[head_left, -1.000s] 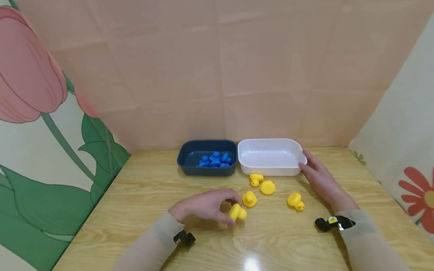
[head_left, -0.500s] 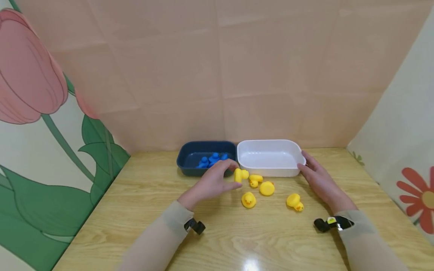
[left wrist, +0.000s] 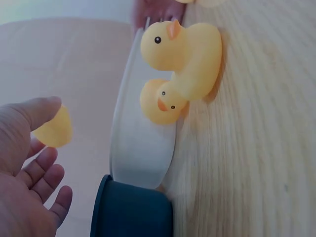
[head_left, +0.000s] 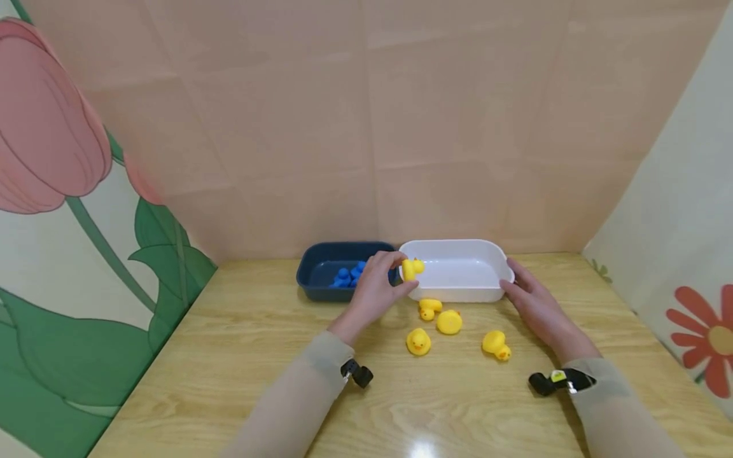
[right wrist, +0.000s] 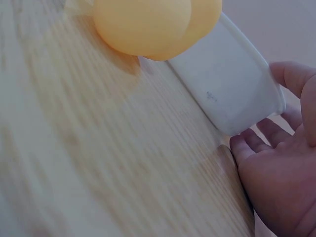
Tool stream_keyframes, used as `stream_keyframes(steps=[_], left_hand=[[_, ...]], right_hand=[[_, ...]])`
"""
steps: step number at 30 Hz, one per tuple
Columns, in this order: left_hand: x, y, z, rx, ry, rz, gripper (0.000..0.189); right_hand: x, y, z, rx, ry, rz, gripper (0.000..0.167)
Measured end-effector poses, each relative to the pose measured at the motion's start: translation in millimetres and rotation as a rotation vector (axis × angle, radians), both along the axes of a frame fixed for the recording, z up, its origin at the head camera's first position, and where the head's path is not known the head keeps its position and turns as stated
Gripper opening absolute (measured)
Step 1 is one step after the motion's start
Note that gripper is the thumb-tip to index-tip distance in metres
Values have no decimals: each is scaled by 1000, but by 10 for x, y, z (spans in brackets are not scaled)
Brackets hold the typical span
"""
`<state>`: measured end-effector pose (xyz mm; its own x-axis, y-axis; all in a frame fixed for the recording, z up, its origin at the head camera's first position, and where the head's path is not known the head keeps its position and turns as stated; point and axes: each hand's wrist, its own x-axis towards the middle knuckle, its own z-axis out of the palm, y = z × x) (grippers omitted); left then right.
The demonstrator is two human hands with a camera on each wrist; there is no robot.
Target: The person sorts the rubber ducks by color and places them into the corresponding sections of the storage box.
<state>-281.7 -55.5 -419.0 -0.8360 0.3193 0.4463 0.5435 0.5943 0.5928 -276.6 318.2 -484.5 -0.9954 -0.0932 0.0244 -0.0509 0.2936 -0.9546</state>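
Note:
A yellow rubber duck is pinched between the thumb and fingers of my left hand, raised at the left end of the white plastic bin. In the left wrist view the held duck is partly hidden behind the thumb. My right hand grips the right end of that bin, thumb at the rim and fingers round the end wall. In front of the bin lie several more ducks: one on its side, one showing its flat base, one upright and one tipped over.
Left of the white bin, close against it, stands a navy bin holding several blue ducks, partly covered by my left hand. Both bins stand at the back of the wooden table, against a pinkish sheet.
My left hand has lifted the duck from the front of the table and carried it up and away from me to the white bin's left end. My right hand keeps its place.

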Motion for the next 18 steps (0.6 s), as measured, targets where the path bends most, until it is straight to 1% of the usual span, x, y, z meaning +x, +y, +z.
stream_keyframes(steps=[2, 5, 10, 14, 18], left_hand=[[-28, 52, 1, 3, -6, 15, 49], [-74, 122, -9, 17, -21, 34, 49], [-165, 232, -46, 13, -24, 78, 50], [-227, 313, -82, -11, -19, 119, 50], [-270, 375, -115, -42, -12, 151, 50]], right_hand=[[7, 0, -3, 8, 2, -3, 87], [2, 6, -2, 49, 10, -13, 87], [-15, 2, 7, 28, 0, -3, 88], [-21, 4, -3, 4, -11, 5, 88], [-26, 22, -30, 29, -6, 3, 89]])
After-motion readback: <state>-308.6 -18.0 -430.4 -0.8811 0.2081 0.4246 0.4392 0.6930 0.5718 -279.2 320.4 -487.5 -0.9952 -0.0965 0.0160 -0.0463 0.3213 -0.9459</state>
